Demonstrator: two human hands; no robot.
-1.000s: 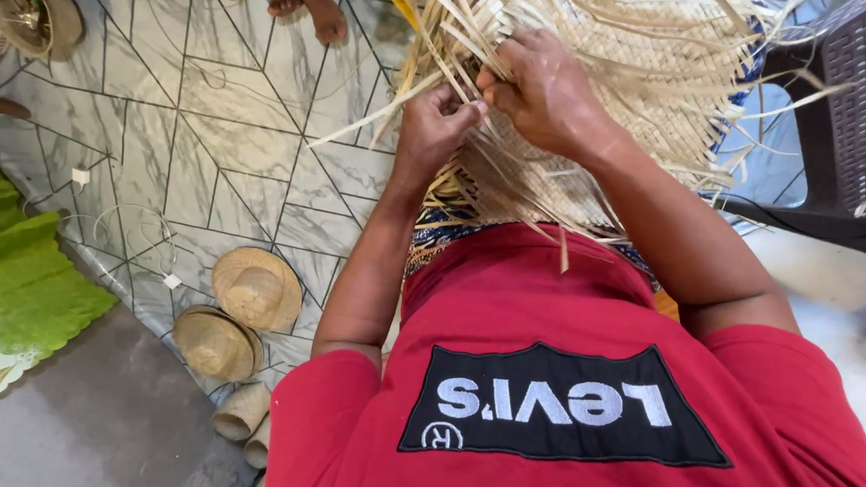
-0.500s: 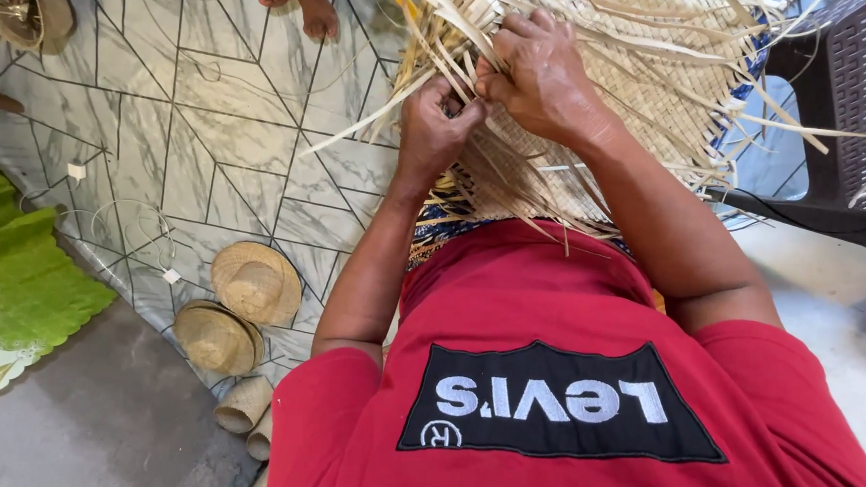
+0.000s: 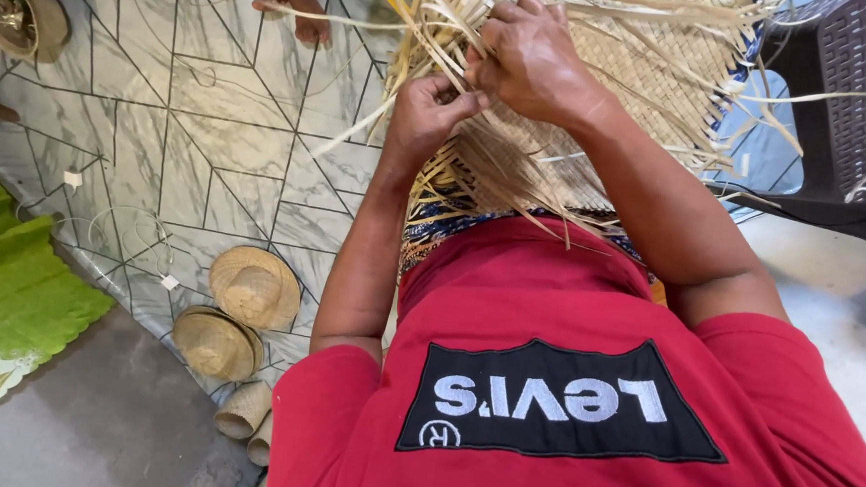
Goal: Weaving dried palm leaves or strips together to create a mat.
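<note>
A person in a red shirt with a black rectangular chest label works a half-woven straw mat (image 3: 624, 75) at 12 o'clock. The left hand (image 3: 431, 108) pinches loose strands (image 3: 446, 34) between clenched fingers; the right hand (image 3: 534, 59) presses curled fingers on the weave. Two straw hats (image 3: 250, 287) lie on the tiled floor (image 3: 160, 117) at 8 o'clock, beside a green rug (image 3: 10, 278).

Soft, even daylight falls over my work, bright with no harsh glare. The tiled floor (image 3: 188, 158) shows a faint sheen. My arms cast only weak shadows. Focus is sharp throughout; edges bend slightly from the wide lens.
</note>
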